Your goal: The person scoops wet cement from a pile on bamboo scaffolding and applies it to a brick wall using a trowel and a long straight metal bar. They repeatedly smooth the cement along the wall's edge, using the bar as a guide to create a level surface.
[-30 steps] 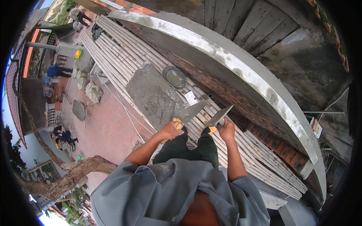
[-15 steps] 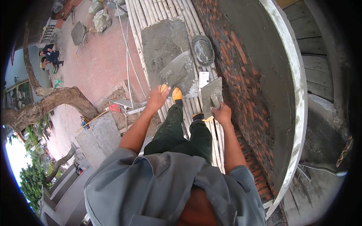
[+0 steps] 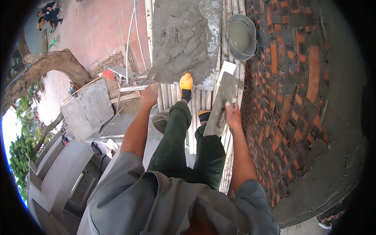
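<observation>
Standing on bamboo scaffold (image 3: 194, 129) beside brick wall (image 3: 290, 94), right hand (image 3: 234, 117) clasps mortar-coated float (image 3: 221, 105); left hand (image 3: 149, 95) grip unclear.

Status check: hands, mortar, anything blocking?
Right hand grips the plaster float. Left hand holds a trowel at the mortar pile. Bucket beside the brick wall.

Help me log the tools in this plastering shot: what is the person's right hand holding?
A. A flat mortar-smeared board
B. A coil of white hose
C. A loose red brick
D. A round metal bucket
A: the right hand grips the edge of a flat grey board smeared with mortar, held beside the brick wall; the round bucket sits apart on the scaffold planks.
</observation>
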A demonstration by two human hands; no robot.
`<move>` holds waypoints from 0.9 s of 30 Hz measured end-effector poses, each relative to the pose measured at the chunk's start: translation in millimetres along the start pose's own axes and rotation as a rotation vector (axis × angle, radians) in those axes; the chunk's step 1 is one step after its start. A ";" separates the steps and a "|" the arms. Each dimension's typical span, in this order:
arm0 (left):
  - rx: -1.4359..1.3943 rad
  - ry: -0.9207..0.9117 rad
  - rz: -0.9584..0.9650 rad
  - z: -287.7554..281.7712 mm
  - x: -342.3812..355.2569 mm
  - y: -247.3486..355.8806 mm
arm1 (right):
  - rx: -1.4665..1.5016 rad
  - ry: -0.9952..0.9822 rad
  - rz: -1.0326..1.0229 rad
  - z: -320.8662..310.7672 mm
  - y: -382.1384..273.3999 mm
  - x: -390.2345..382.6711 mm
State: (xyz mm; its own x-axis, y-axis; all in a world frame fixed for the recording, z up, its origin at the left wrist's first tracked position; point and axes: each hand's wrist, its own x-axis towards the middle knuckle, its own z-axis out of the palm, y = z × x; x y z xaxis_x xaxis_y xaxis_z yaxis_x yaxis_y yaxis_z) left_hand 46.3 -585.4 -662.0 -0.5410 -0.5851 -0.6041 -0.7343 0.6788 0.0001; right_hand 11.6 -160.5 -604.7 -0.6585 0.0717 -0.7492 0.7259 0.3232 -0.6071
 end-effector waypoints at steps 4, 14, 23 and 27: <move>0.039 -0.063 0.013 20.8 42.9 7.5 | 0.326 -0.222 0.427 19.8 12.3 76.8; 0.094 -0.039 0.059 68.3 177.6 7.2 | 0.238 -0.253 0.443 111.6 5.0 267.9; -0.191 -0.112 0.141 151.9 240.9 98.2 | 0.249 -0.278 0.403 228.7 -5.8 331.6; -0.165 -0.034 0.244 116.3 214.6 80.1 | 0.271 -0.379 0.389 224.2 -17.7 293.1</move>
State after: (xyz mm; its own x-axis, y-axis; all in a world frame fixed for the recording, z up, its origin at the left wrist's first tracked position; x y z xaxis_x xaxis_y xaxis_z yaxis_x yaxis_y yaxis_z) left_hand -81.0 -605.0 -884.3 -0.6978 -0.3965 -0.5966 -0.6425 0.7146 0.2767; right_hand -149.6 -356.8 -872.9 -0.2542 -0.2207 -0.9416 0.9567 0.0855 -0.2783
